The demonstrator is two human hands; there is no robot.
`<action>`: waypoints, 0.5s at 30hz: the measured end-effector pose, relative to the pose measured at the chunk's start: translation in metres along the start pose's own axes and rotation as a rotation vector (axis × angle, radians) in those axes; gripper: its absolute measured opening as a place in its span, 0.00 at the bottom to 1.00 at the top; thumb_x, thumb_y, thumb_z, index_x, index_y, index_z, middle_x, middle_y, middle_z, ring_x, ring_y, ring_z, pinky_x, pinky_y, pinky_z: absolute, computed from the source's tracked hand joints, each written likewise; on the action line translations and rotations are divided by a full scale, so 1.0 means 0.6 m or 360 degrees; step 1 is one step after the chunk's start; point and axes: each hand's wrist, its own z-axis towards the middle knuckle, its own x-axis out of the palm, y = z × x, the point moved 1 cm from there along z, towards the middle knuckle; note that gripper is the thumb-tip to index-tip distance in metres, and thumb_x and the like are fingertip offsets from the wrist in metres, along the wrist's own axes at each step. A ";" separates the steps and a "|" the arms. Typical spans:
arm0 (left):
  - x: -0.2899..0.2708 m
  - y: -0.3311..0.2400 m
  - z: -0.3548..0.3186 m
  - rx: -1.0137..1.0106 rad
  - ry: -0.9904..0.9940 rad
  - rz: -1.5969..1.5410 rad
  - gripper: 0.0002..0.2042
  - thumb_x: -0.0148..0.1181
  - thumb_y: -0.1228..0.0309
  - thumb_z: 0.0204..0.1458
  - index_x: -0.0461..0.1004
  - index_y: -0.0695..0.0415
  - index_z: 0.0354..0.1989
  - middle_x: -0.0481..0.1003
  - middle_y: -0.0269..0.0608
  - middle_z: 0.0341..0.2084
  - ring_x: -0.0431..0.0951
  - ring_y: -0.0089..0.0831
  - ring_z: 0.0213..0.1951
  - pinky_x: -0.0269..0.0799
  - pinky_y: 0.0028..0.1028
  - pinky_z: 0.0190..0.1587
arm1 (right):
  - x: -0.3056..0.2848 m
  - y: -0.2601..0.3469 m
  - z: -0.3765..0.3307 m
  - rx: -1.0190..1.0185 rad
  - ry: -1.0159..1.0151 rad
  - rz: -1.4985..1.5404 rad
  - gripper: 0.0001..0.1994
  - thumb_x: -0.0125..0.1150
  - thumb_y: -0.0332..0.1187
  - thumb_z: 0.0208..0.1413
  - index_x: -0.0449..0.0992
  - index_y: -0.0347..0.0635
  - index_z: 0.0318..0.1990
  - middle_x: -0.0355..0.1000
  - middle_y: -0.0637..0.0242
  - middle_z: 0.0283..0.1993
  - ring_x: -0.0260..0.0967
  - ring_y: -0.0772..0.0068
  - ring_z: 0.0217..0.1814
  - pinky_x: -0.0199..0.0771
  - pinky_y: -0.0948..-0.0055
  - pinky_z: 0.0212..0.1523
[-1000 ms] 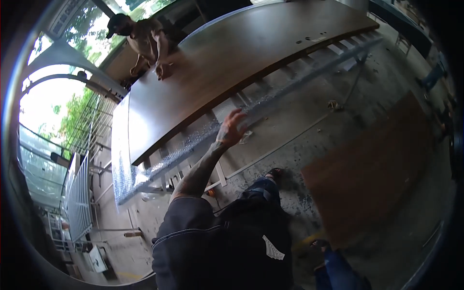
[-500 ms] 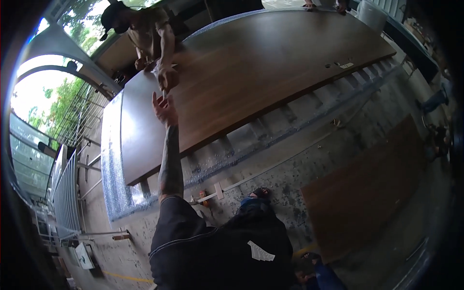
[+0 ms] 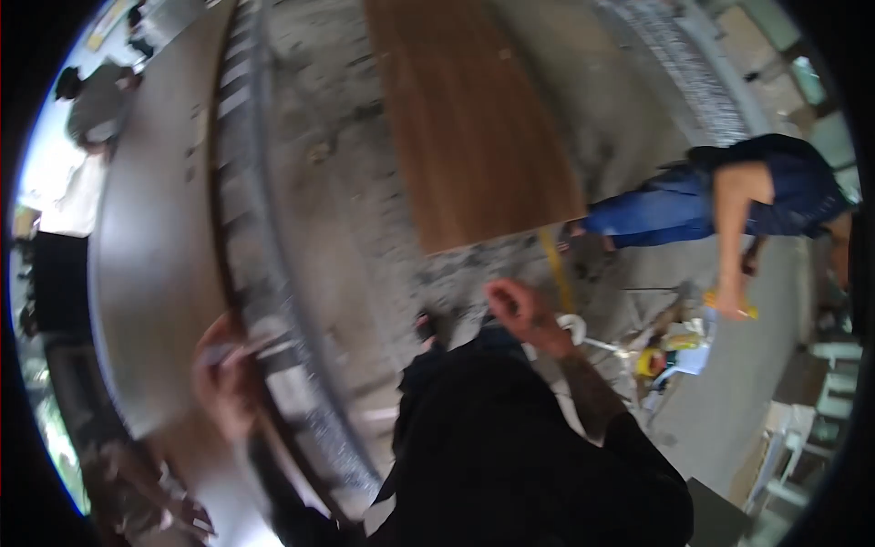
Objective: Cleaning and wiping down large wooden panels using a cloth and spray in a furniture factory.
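Note:
My left hand (image 3: 228, 381), smeared by motion, is at the near edge of a large brown wooden panel (image 3: 159, 246) on the left. Its fingers are closed around a thin whitish item (image 3: 217, 354) whose kind I cannot make out. In front of my body hangs my right hand (image 3: 530, 317), above the floor. The fingers there curl in, and nothing shows in them. At the lower left, another person's hands (image 3: 187, 515) are by the panel's end, blurred.
A second brown panel (image 3: 474, 137) lies on the floor ahead. Bubble wrap (image 3: 333, 438) edges the left panel's support. On the right, a person in blue trousers (image 3: 661, 205) bends over, holding something yellow (image 3: 734, 305), near a cluttered small stand (image 3: 679, 351). Another person (image 3: 100, 105) stands at far left.
The view has swung right, so the large panel is now on my left. My left hand has drawn away from the other person's hand. My right hand has come into view.

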 end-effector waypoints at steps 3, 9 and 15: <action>0.244 0.031 0.102 -0.0120 0.0842 -0.0138 0.19 0.67 0.75 0.52 0.71 0.63 0.52 0.75 0.40 0.42 0.77 0.31 0.43 0.74 0.30 0.49 | -0.041 0.081 0.002 -0.0048 -0.0192 0.0241 0.09 0.56 0.30 0.62 0.74 0.38 0.47 0.75 0.64 0.39 0.74 0.74 0.43 0.74 0.73 0.45; 0.524 0.037 0.080 -0.0394 0.1462 -0.0515 0.13 0.67 0.77 0.53 0.72 0.62 0.46 0.79 0.45 0.37 0.80 0.31 0.39 0.75 0.30 0.45 | -0.147 0.088 -0.031 -0.0171 -0.0401 0.1120 0.18 0.60 0.38 0.63 0.70 0.33 0.52 0.74 0.62 0.43 0.73 0.72 0.47 0.72 0.71 0.50; 0.693 0.058 0.050 -0.0533 0.1623 -0.0524 0.11 0.67 0.75 0.54 0.76 0.63 0.44 0.81 0.41 0.34 0.80 0.26 0.35 0.77 0.26 0.42 | -0.244 0.058 -0.077 -0.0228 -0.0769 0.1024 0.16 0.61 0.30 0.60 0.68 0.33 0.53 0.72 0.62 0.44 0.71 0.74 0.44 0.72 0.72 0.47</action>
